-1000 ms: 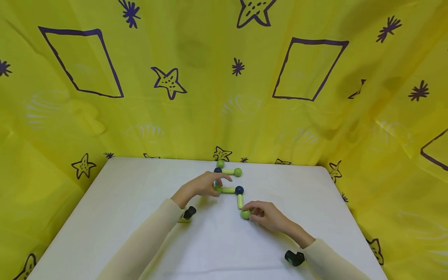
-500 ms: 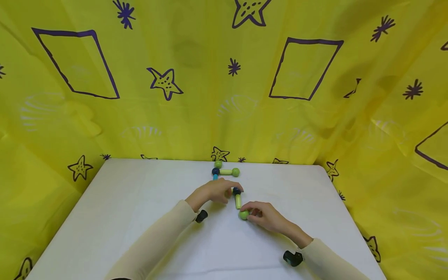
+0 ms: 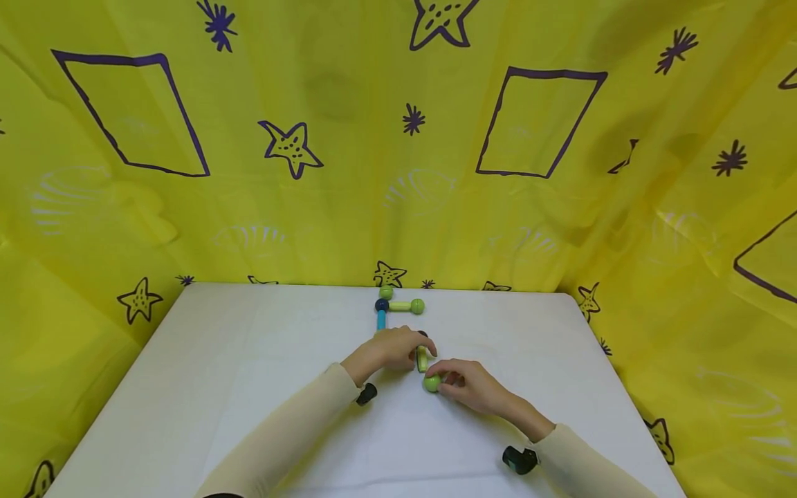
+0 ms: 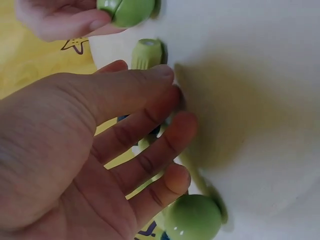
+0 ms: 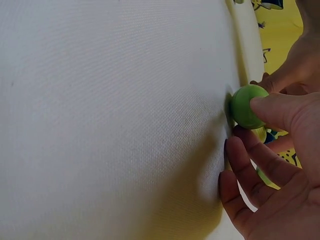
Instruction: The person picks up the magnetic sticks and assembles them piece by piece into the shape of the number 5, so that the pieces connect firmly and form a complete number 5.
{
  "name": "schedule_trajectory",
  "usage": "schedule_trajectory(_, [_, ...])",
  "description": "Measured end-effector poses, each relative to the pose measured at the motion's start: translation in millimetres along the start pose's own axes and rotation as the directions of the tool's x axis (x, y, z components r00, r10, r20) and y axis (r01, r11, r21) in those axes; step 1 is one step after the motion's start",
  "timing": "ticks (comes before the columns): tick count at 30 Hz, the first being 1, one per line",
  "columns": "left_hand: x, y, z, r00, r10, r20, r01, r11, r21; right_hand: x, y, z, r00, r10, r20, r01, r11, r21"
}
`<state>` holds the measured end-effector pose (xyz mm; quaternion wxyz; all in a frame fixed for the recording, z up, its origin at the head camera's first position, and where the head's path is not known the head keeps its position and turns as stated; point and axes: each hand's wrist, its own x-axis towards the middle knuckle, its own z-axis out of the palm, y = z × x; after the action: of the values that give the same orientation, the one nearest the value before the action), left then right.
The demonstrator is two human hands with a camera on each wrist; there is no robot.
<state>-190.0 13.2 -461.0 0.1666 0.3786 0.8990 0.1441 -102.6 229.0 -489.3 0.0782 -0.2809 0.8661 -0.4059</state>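
Note:
My right hand (image 3: 476, 389) pinches a green ball (image 5: 245, 106) between thumb and fingers, low over the table. Just beyond that ball, a yellow-green rod (image 3: 422, 362) points towards it, its near end (image 4: 148, 45) bare. At the rod's far end sits a dark blue ball (image 3: 423, 334), mostly covered by my left hand (image 3: 398, 347). The left thumb and index finger lie on either side of this rod; whether they press on it is unclear. Under the left hand's outer fingers, another green ball (image 4: 194, 218) shows.
Farther back, a blue rod (image 3: 381, 320) runs to a second dark blue ball (image 3: 382, 306). Beside it are a yellow-green rod (image 3: 400, 306) with a green ball (image 3: 418, 306) and another green ball (image 3: 386, 292). A yellow patterned curtain (image 3: 349, 221) borders the white table (image 3: 261, 332).
My left hand has moved right and nearer, from the green ball at the blue rod's end to the rod by my right hand. The right hand stays almost still with its green ball.

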Motion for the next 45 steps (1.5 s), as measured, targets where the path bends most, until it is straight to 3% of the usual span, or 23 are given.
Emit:
schedule_trajectory(7, [2.3, -1.6, 8.7, 0.998, 0.009, -0.057, -0.008, 1.000, 0.024, -0.3, -1.5, -0.1, 1.000, -0.012, -0.005, 0.013, 1.000, 0.008])
schedule_trajectory(15, [2.3, -0.9, 11.4, 0.997, 0.029, -0.066, -0.027, 0.999, 0.025, -1.2, -0.8, 0.9, 1.000, -0.019, -0.006, 0.019, 1.000, 0.009])
schedule_trajectory(21, [3.0, -3.5, 10.6, 0.995, 0.039, -0.095, -0.046, 0.996, -0.074, -1.9, -1.1, -0.8, 1.000, -0.004, -0.007, 0.004, 1.000, 0.003])
schedule_trajectory(26, [1.9, -5.7, 8.6, 0.994, 0.042, -0.097, -0.062, 0.974, -0.217, -3.8, -0.4, 0.0, 1.000, 0.009, -0.015, -0.008, 1.000, 0.002])
schedule_trajectory(33, [1.7, -12.9, 11.1, 0.995, 0.030, -0.092, -0.064, 0.916, -0.397, -5.3, 1.2, 2.4, 1.000, 0.004, -0.016, -0.004, 1.000, 0.008])
schedule_trajectory(35, [1.2, -16.1, 14.2, 0.995, 0.024, -0.094, -0.065, 0.886, -0.459, -5.4, 1.5, 3.4, 1.000, -0.009, -0.021, 0.009, 1.000, 0.004])
schedule_trajectory(42, [-3.3, -22.4, 23.1, 0.996, -0.015, -0.092, -0.050, 0.744, -0.666, -5.6, 1.8, 4.6, 0.999, -0.012, -0.035, 0.012, 1.000, 0.005])
schedule_trajectory(45, [-4.4, -23.6, 25.6, 0.994, -0.035, -0.103, -0.048, 0.707, -0.705, -5.4, 1.7, 5.0, 0.999, -0.010, -0.047, 0.010, 1.000, 0.003])
